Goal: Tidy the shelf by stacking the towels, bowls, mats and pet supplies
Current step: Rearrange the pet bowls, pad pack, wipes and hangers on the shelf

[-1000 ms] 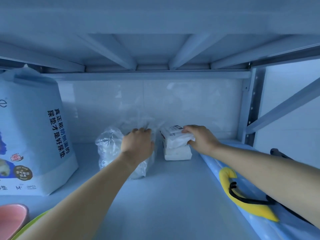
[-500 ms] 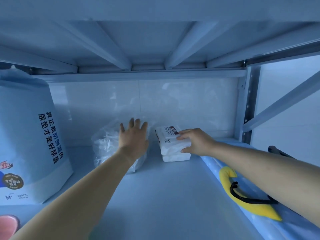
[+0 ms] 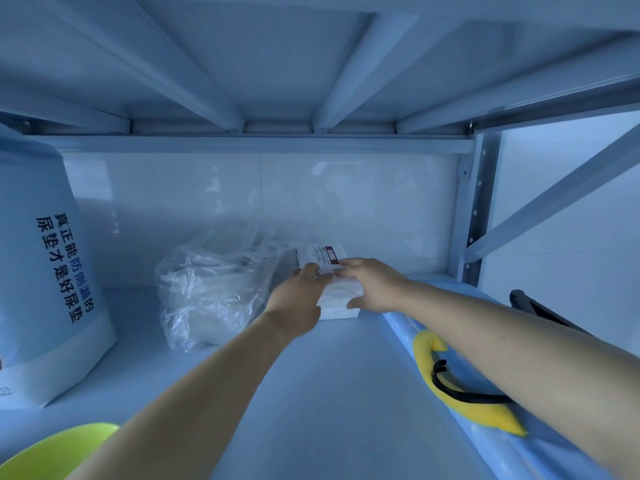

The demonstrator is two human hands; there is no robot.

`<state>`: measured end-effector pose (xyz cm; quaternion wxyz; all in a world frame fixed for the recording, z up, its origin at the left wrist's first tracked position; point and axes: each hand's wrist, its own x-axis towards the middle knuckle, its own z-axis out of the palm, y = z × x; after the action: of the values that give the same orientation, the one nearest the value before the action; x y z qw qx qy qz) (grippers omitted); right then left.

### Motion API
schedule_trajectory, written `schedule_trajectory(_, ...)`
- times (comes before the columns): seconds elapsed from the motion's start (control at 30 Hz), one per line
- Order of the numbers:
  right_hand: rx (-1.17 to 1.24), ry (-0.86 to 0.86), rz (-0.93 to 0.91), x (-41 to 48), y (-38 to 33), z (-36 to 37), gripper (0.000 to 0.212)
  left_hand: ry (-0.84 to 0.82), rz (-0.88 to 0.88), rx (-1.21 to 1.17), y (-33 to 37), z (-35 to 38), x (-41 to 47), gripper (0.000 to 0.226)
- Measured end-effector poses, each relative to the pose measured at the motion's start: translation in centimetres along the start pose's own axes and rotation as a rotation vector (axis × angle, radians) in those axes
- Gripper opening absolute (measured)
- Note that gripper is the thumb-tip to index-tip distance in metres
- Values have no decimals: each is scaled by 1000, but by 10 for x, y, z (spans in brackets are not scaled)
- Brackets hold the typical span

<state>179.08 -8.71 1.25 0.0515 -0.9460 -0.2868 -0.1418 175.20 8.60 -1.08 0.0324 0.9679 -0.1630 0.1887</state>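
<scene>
Two white wrapped towel packs lie stacked at the back of the shelf, a label with a red bar on the top one. My left hand grips the stack's left side and my right hand grips its right side and top. Left of them sits a clear plastic bag holding pale folded items. A large pet pad bag with black Chinese lettering stands at the far left. A lime green bowl shows at the bottom left corner.
A rolled light blue mat with a yellow shape and a black strap lies along the shelf's right side under my right forearm. The upper shelf's ribs hang close overhead. A steel post and diagonal brace stand at the right.
My left hand left the plastic bag and moved right onto the towel packs. My right hand stayed on the packs. The pink bowl left the view and a green bowl shows.
</scene>
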Motion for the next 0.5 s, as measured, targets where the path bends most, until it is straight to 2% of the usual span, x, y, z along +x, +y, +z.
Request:
schedule_trajectory(0.17,50,22,12,-8,8,-1,70,33,9,10,5,15,1,77)
schedule_trajectory(0.33,150,90,63,-7,12,1,62,134,-14,37,6,26,3,81)
schedule_trajectory(0.5,147,70,55,-4,11,4,59,115,-77,26,0,36,-3,88)
